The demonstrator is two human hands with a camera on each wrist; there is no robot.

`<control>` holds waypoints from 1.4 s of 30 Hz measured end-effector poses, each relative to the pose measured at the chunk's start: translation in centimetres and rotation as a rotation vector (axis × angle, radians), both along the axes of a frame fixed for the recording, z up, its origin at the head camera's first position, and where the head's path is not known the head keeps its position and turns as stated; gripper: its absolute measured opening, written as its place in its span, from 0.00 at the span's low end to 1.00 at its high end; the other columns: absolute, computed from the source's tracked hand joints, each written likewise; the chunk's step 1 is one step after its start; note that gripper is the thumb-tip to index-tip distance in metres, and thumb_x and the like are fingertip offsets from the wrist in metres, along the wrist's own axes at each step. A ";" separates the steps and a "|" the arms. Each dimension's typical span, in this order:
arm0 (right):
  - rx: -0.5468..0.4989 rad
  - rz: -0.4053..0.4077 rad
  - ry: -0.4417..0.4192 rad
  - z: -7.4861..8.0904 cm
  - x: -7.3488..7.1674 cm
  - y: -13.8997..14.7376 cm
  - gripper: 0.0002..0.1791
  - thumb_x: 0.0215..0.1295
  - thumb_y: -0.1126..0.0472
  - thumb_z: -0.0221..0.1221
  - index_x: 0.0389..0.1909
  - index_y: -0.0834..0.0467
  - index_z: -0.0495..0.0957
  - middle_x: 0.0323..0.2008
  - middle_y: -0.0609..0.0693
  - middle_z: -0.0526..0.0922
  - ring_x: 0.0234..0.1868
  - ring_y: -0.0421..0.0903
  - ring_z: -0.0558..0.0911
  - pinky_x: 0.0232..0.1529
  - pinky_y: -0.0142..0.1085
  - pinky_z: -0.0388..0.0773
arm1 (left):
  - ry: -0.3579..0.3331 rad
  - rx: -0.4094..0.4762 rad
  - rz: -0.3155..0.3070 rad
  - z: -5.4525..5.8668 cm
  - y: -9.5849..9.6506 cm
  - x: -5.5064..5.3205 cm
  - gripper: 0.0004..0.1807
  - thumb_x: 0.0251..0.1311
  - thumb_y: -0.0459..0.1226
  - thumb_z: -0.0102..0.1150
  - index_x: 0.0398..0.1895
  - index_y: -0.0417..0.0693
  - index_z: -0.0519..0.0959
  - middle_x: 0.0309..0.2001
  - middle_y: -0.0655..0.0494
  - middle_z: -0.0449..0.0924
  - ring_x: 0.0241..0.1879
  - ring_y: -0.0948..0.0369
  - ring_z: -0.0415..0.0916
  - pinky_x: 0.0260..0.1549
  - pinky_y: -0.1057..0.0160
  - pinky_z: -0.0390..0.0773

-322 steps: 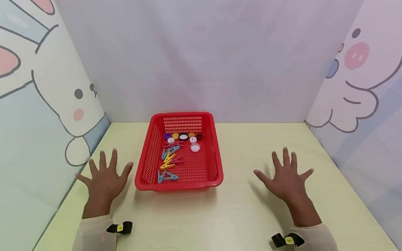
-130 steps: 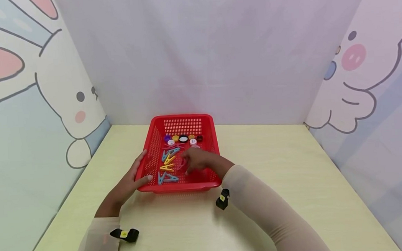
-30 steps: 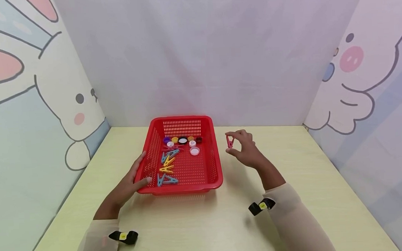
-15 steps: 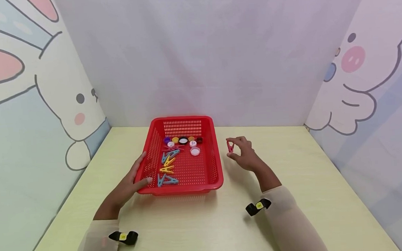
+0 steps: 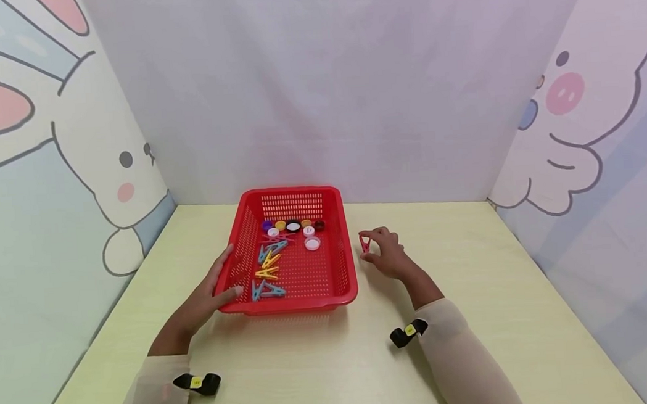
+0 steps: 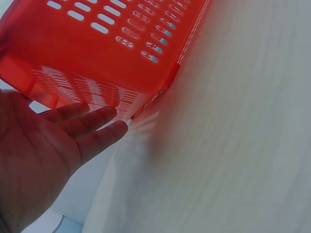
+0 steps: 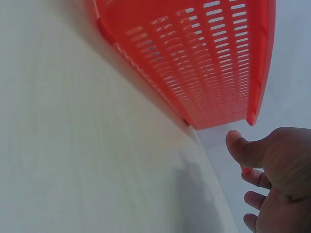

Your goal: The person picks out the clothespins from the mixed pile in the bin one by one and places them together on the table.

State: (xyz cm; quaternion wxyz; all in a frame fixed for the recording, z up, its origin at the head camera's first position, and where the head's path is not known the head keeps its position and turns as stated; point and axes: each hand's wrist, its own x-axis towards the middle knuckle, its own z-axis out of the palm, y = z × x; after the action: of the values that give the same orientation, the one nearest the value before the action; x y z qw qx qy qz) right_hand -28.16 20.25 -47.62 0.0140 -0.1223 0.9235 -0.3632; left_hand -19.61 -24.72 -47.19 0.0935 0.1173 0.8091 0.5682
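Right grip (image 5: 390,256) pinches one pink clip (image 5: 366,246); one basket (image 5: 288,304) holds eight caps (image 5: 293,227).

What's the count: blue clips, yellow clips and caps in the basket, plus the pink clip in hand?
Blue clips: 4
Yellow clips: 2
Caps: 8
Pink clip in right hand: 1
Total: 15

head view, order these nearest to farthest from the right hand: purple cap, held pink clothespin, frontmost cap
1. Pink clothespin: pinched in the right hand
2. Frontmost cap: red basket, right half
3. Purple cap: back left
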 end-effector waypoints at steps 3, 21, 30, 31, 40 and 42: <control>0.011 -0.003 -0.003 -0.6 -0.3 -0.2 0.33 0.74 0.60 0.69 0.78 0.53 0.74 0.72 0.63 0.71 0.75 0.67 0.64 0.70 0.73 0.63 | 0.005 0.005 -0.004 0.0 0.0 -0.1 0.62 0.69 0.38 0.69 0.91 0.68 0.34 0.80 0.35 0.57 0.76 0.33 0.63 0.50 0.56 0.92; 0.024 -0.037 0.027 -3.7 -1.3 -0.5 0.32 0.69 0.55 0.73 0.73 0.54 0.79 0.69 0.62 0.76 0.74 0.64 0.67 0.69 0.69 0.65 | 0.011 0.022 -0.021 0.1 0.2 0.2 0.62 0.69 0.37 0.67 0.92 0.66 0.33 0.80 0.33 0.58 0.74 0.33 0.66 0.49 0.58 0.92; 0.029 -0.065 0.010 -3.9 -1.2 -0.6 0.35 0.66 0.54 0.75 0.73 0.54 0.79 0.72 0.61 0.75 0.77 0.64 0.64 0.73 0.69 0.62 | 0.013 0.019 -0.023 0.2 0.2 0.1 0.61 0.69 0.36 0.67 0.92 0.65 0.32 0.79 0.33 0.57 0.74 0.33 0.65 0.49 0.57 0.92; 0.028 -0.069 0.008 -4.0 -1.1 -0.6 0.36 0.65 0.54 0.75 0.73 0.54 0.78 0.72 0.60 0.75 0.78 0.64 0.64 0.73 0.69 0.62 | 0.012 0.019 -0.023 0.2 0.2 0.1 0.61 0.69 0.36 0.67 0.92 0.65 0.33 0.79 0.33 0.57 0.74 0.32 0.65 0.49 0.57 0.92; 0.015 -0.077 0.027 -4.2 -1.2 -0.7 0.37 0.61 0.54 0.78 0.72 0.55 0.79 0.72 0.60 0.75 0.77 0.63 0.65 0.72 0.69 0.63 | 0.005 0.009 -0.015 0.1 0.2 0.2 0.61 0.70 0.37 0.67 0.92 0.64 0.33 0.79 0.33 0.57 0.74 0.33 0.64 0.50 0.58 0.92; 0.017 -0.086 0.020 -4.2 -1.2 -0.7 0.37 0.61 0.54 0.78 0.72 0.54 0.80 0.73 0.59 0.75 0.77 0.63 0.65 0.73 0.69 0.64 | 0.001 0.008 -0.010 0.2 0.3 0.2 0.60 0.70 0.38 0.67 0.92 0.64 0.33 0.79 0.33 0.57 0.74 0.34 0.64 0.50 0.58 0.92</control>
State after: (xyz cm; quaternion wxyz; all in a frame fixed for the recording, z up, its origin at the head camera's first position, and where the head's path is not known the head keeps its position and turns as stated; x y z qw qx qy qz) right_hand -29.36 19.56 -51.78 -0.0098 -0.0862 0.9311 -0.3544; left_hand -19.40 -24.44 -47.01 0.0955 0.1222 0.8063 0.5708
